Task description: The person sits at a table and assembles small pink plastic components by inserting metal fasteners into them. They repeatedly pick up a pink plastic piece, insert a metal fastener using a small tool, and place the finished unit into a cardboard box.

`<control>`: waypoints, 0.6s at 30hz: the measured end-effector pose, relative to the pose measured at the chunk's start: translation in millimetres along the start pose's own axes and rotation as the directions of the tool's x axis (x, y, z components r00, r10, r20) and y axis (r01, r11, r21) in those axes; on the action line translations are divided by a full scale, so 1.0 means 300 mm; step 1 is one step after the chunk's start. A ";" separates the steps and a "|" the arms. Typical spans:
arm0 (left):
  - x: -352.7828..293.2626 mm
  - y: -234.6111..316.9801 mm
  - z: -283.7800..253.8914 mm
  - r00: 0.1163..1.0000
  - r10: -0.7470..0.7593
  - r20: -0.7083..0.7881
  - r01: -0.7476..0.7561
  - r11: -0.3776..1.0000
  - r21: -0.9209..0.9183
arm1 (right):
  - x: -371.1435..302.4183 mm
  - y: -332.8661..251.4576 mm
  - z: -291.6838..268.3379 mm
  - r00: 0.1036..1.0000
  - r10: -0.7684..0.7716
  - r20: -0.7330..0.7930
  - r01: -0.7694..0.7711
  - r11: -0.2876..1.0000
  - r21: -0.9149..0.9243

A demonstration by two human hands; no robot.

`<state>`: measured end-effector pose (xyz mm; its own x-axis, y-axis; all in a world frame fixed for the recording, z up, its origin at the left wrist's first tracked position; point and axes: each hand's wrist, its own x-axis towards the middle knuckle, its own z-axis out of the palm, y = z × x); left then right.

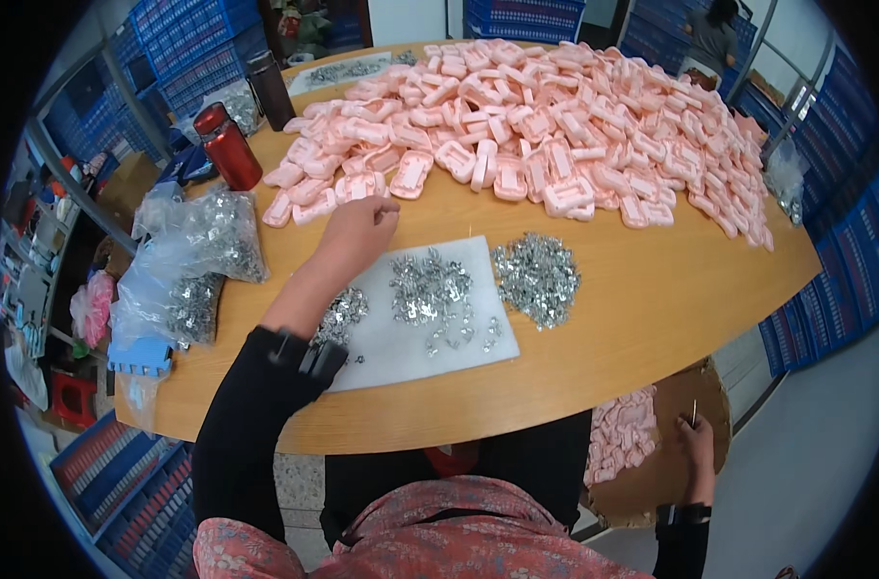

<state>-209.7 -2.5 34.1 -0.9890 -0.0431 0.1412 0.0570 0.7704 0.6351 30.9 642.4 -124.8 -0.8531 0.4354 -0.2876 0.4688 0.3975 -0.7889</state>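
Note:
My left hand (360, 234) is stretched across to the near edge of a heap of pink plastic shells (546, 125). Its fingers are curled in beside a pink shell (362, 185), and I cannot make out what is between them. Low on the right, my right hand (697, 442) grips a thin, pointed metal tool (694, 413), perhaps tweezers. That hand is over a cardboard box (652, 492) holding more pink shells (621, 436). Small silvery metal clips (428, 289) are spread on a white foam sheet (401, 362), partly under my left forearm.
Another pile of metal clips (538, 280) lies right of the sheet on the wooden table (642, 289). To the left are clear bags of metal parts (213, 236), a red flask (227, 147) and a dark bottle (270, 90). Blue crates (184, 43) surround the table. A person (712, 43) is at the back right.

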 end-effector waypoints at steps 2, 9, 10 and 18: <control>0.102 -0.061 0.050 0.992 0.092 -0.091 -0.074 0.980 0.187 | 0.003 -0.028 0.058 0.998 -0.063 0.020 0.061 0.994 0.085; 0.271 0.081 0.179 0.979 -0.013 -0.205 0.110 0.876 0.469 | -0.085 -0.296 0.239 0.973 -0.229 -0.002 0.229 0.970 0.086; 0.293 0.074 0.188 0.980 -0.035 -0.196 0.127 0.869 0.479 | -0.099 -0.328 0.242 0.968 -0.251 0.000 0.250 0.964 0.096; 0.256 0.093 0.073 0.975 -0.211 0.062 0.216 0.974 -0.074 | -0.158 -0.502 0.211 0.932 -0.361 -0.040 0.357 0.888 0.289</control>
<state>-287.0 29.6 46.1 -0.9852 -0.1655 -0.0438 -0.1478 0.6935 0.7052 -13.9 510.6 -26.8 -0.9548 0.2947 0.0387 0.0460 0.2753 -0.9603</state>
